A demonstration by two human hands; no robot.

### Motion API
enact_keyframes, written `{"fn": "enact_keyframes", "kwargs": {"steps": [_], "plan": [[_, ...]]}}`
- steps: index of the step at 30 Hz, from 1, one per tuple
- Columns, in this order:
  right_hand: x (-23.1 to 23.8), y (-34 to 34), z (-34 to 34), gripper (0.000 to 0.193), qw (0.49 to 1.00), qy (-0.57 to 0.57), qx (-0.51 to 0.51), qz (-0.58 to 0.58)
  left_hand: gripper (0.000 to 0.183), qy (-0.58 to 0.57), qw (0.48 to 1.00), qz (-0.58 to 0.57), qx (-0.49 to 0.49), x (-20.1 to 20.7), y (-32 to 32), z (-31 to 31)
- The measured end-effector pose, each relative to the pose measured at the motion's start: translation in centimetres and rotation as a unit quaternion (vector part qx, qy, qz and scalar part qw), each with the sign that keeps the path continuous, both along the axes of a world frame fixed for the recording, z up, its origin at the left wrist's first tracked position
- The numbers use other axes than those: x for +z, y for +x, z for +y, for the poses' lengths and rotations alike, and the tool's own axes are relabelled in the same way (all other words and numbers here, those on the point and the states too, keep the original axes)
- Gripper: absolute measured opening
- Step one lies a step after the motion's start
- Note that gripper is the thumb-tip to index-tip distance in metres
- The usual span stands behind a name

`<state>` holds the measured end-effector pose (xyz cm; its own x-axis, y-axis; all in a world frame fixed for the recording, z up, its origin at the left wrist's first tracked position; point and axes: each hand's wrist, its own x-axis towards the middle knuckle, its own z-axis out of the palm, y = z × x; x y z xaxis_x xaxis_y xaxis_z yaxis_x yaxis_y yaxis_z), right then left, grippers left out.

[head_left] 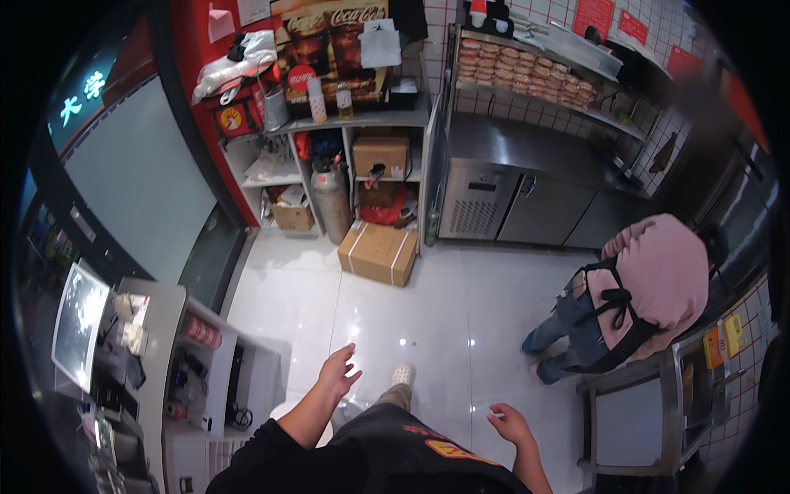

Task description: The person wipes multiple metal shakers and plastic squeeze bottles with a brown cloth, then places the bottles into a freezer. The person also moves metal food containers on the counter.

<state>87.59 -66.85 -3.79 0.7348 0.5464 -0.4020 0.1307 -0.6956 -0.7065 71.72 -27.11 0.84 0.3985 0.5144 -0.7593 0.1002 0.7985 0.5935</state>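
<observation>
My left hand (336, 375) hangs over the white tiled floor (346, 309), its fingers apart and holding nothing. My right hand (511, 426) is lower and to the right, with its fingers curled in. A small white object (495, 414) shows at its fingertips, too small for me to name. Below my hands are my dark apron (387, 445) and one light clog (401, 375) on the floor. Nothing else is within touch of either hand.
A strapped cardboard box (378, 252) lies on the floor before an open shelf unit with a gas cylinder (330, 198). A steel counter (527, 148) runs along the back right. A person in pink (658, 272) bends at the right, beside a steel stand (629, 424). At left stands a counter (148, 288).
</observation>
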Motion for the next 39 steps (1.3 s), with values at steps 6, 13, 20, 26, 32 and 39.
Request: {"fn": "enact_keyframes", "kwargs": {"steps": [6,13,20,26,32,39], "plan": [[0.2,9.1,2.8,0.037,0.989,-0.121,-0.073,-0.052,0.105,-0.104,0.980,-0.169,0.005,-0.6,14.3,9.0],[1.3,19.2,12.1,0.039,0.993,0.010,-0.103,-0.050,0.052,-0.134,0.982,-0.105,-0.082,-3.9,32.6,17.3],[0.4,27.2,11.6,0.039,0.981,-0.046,-0.187,-0.021,0.048,-0.142,0.944,-0.125,-0.271,-0.5,50.1,12.4],[-1.5,41.0,10.8,0.040,0.975,-0.020,-0.220,-0.019,0.058,-0.112,0.911,-0.220,-0.330,1.7,63.2,11.3],[1.2,61.3,14.8,0.040,0.989,0.030,-0.122,-0.074,0.016,-0.135,0.965,-0.180,-0.132,0.6,72.9,17.7],[4.7,77.5,15.9,0.038,0.984,0.128,-0.082,-0.095,0.026,-0.030,0.997,0.038,-0.057,-3.5,80.6,20.7]]}}
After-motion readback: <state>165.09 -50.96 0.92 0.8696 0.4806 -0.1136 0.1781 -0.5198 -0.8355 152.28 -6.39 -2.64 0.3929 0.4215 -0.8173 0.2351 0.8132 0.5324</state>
